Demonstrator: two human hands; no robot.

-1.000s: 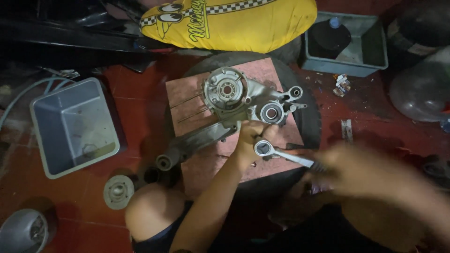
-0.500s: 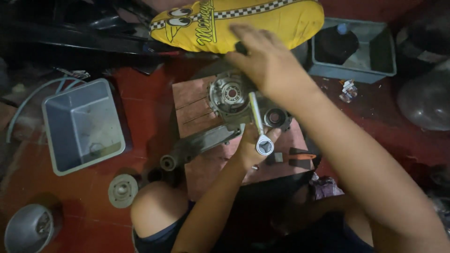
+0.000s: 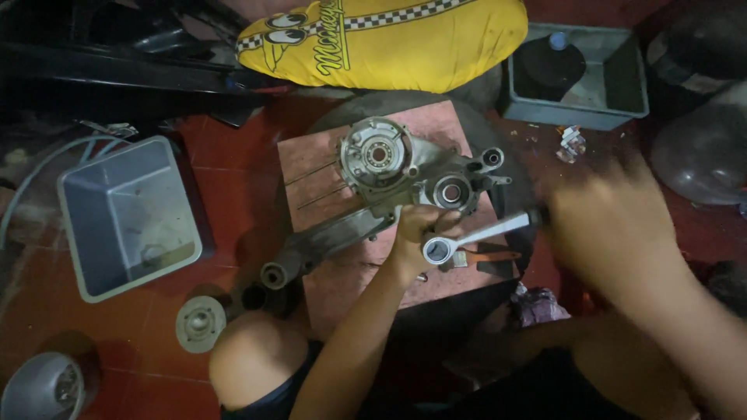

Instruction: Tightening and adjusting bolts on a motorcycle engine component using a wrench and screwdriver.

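A grey metal engine casing lies on a reddish wooden board set over a black tyre. My left hand rests on the casing's near edge, fingers curled against it beside the head of a silver ratchet wrench. My right hand, blurred with motion, grips the wrench's handle at the right. The wrench head sits low on the casing, just right of my left hand. A long arm of the casing reaches down-left off the board.
A grey plastic tub stands at the left, a blue-grey tray at the back right, a yellow cushion behind the board. A round metal part lies on the red floor by my knee. A small brush lies on the board.
My right hand has swung the wrench handle from over the casing around to the right. The wrench head has stayed near my left hand, which has kept its place.
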